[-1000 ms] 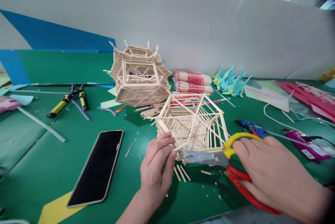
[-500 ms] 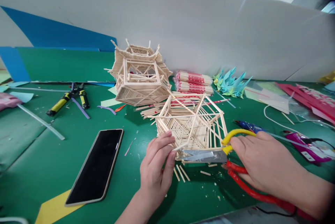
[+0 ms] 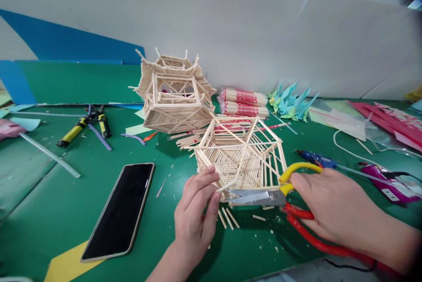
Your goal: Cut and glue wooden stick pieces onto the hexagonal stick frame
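My left hand (image 3: pixel 198 207) pinches a thin wooden stick (image 3: pixel 228 186) between thumb and fingers at the near edge of an open stick frame (image 3: pixel 244 159). Sticks radiate across the floor of this frame, with upright posts and crossing pieces around it. My right hand (image 3: pixel 339 203) is closed around the handles, one yellow and one red, of a pair of scissors (image 3: pixel 257 196). Their blades point left along the frame's near side, by the stick's end. Whether the blades touch the stick I cannot tell.
Behind stands a stick pavilion (image 3: pixel 178 93) beside packs of sticks (image 3: pixel 244 101) and folded blue paper (image 3: pixel 292 101). A phone (image 3: pixel 118 211) and pliers (image 3: pixel 85 126) lie left. A blue glue gun (image 3: pixel 316 159) and a purple power strip (image 3: pixel 387 183) are right. Cut stick pieces (image 3: pixel 227 218) lie in front.
The camera view has shifted very slightly. Both hands, the stick and the scissors hold almost the same positions against the frame.
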`<state>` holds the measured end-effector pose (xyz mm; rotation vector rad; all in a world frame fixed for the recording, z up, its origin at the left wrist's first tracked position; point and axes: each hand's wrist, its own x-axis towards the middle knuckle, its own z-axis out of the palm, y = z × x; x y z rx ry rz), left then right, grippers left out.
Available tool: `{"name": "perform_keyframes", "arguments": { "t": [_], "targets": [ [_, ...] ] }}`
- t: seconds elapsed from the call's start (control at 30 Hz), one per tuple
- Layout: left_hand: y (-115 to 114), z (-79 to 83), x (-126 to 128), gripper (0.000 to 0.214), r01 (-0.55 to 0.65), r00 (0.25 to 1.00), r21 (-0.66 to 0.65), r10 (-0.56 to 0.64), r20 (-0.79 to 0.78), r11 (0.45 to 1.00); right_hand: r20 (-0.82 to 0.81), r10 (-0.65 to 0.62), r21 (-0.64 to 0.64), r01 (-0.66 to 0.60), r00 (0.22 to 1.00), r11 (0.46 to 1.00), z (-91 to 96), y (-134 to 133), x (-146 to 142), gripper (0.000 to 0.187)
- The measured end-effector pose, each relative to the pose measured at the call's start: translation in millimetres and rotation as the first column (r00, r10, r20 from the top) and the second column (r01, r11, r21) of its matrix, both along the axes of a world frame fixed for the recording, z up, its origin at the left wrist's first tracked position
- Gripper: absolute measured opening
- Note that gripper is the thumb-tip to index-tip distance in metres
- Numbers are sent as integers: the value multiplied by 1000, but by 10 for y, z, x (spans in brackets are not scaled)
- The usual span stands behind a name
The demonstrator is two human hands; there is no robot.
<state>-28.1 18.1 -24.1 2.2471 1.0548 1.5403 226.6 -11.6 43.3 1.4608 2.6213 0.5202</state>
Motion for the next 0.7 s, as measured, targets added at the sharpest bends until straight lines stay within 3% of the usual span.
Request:
{"name": "perform_keyframes", "arguments": {
  "t": [0.17,0.33,0.7],
  "targets": [
    [5,22,0,18,-13,1000,-11,13,-12,1000,-63,-49,-50,46,997,998,91,-47,-45,34],
    [1,21,6,18,-14,1000,-8,14,-6,1000,-87,-86,-56,81,992,995,139,-130,-102,33],
    [5,-18,10,17,-1,1000,12,0,30,1000,-61,-184,-18,183,981,983,-61,-330,-240,18]
  ]
}}
